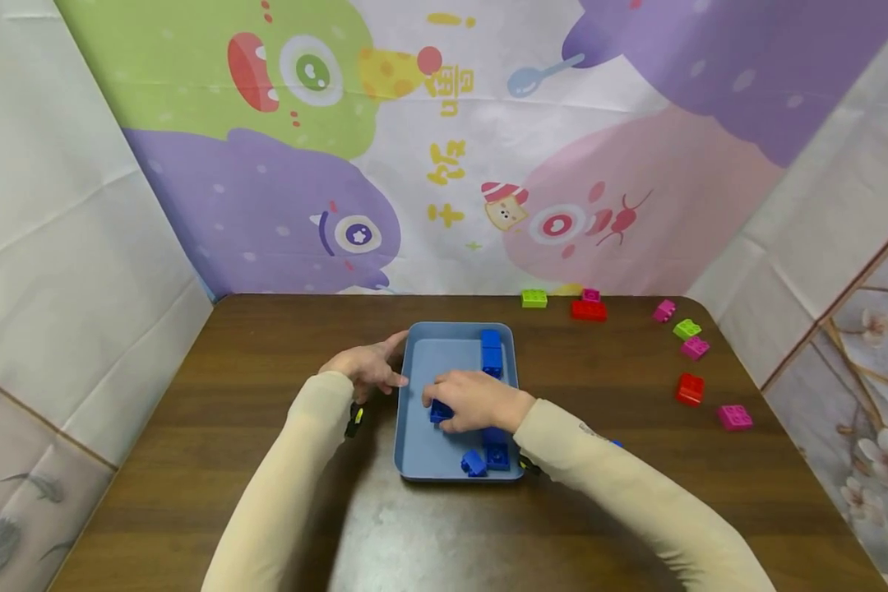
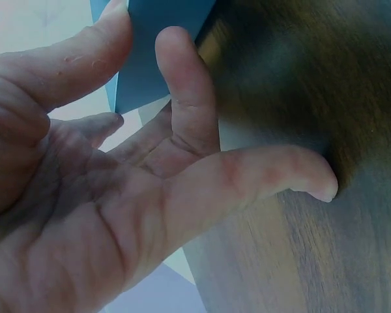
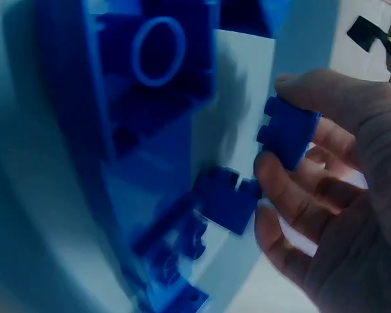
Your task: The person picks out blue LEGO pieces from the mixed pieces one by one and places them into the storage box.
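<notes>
A blue-grey tray lies on the wooden table. Inside it, my right hand pinches a blue toy building brick between thumb and fingers. Beside the fingertips, in the right wrist view, is another blue brick. More blue bricks stand along the tray's right side, partly covered by my right hand and wrist. A small blue brick lies tilted near the front right corner. My left hand is at the tray's left edge, fingers spread and thumb at the rim, holding no brick.
Right of the tray, loose bricks lie on the table: a red brick, a pink brick and a green brick among them. Another red brick lies by the back wall cloth. A blue bit shows behind the right sleeve.
</notes>
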A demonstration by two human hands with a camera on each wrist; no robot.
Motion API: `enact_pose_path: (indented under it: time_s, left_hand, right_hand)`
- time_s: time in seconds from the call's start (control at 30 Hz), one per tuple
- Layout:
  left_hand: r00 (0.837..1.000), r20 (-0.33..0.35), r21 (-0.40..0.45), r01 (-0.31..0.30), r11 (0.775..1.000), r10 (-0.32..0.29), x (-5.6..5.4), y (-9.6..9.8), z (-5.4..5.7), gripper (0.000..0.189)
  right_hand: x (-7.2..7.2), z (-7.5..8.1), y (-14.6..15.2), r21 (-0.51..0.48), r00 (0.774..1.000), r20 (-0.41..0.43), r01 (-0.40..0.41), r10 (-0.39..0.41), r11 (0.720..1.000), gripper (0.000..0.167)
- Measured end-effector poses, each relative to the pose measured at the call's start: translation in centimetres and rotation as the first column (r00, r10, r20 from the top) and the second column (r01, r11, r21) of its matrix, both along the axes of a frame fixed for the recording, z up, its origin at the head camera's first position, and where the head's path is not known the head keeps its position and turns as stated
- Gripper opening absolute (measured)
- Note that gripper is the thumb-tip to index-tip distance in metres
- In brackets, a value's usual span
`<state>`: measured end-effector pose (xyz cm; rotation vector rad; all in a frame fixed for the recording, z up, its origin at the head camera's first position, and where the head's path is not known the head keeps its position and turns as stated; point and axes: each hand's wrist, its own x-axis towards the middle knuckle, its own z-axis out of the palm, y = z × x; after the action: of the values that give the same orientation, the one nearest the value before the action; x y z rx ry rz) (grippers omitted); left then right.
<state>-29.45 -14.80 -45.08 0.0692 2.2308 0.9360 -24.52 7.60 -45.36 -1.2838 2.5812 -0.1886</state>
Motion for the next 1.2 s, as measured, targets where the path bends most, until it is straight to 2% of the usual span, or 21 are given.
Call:
enact_pose_path:
  time_s: [0.3, 0.6, 0.77, 0.87, 0.93, 1.03, 1.2]
  left_hand:
    - [1.000, 0.005, 0.011, -0.004, 1.000, 0.004, 0.1, -0.2, 0.1, 0.099]
    - [1.000, -0.008, 0.007, 0.006, 1.000, -0.006, 0.1, -0.1, 0.1, 0.098]
    - [1.000, -0.006, 0.013, 0.001, 1.000, -0.001, 0.3, -0.4, 0.0, 0.098]
    - [1.000, 0.000, 0.029, -0.014, 0.999, 0.014, 0.4, -0.7, -0.2, 0.099]
    - [1.000, -0.003, 0.040, -0.016, 0.999, 0.016, 0.4, -0.8, -0.3, 0.099]
    - [1.000, -0.005, 0.049, -0.010, 0.999, 0.010, 0.4, -0.7, -0.4, 0.099]
    - [1.000, -0.001, 0.065, 0.008, 0.998, -0.008, 0.1, -0.2, -0.2, 0.099]
  right_hand:
    - [-0.8, -0.8, -0.4, 0.033, 0.999, -0.034, 0.026, -0.025, 0.999, 0.037]
    - [-0.8, -0.8, -0.2, 0.032, 0.999, -0.035, 0.039, -0.037, 0.999, 0.036]
    - [-0.8, -0.3, 0.6, -0.058, 1.000, 0.007, 0.015, -0.015, 0.998, 0.031]
    - [-0.8, 0.4, 2.2, -0.152, 1.000, 0.006, 0.008, -0.007, 0.988, 0.026]
    - [-0.8, 0.8, 3.8, -0.197, 0.999, -0.017, 0.027, -0.031, 0.980, 0.023]
    - [-0.7, 1.4, 7.0, -0.251, 0.993, -0.050, 0.095, -0.111, 0.963, 0.021]
    - [-0.1, 2.6, 13.0, -0.282, 0.968, -0.031, 0.230, -0.249, 0.931, 0.020]
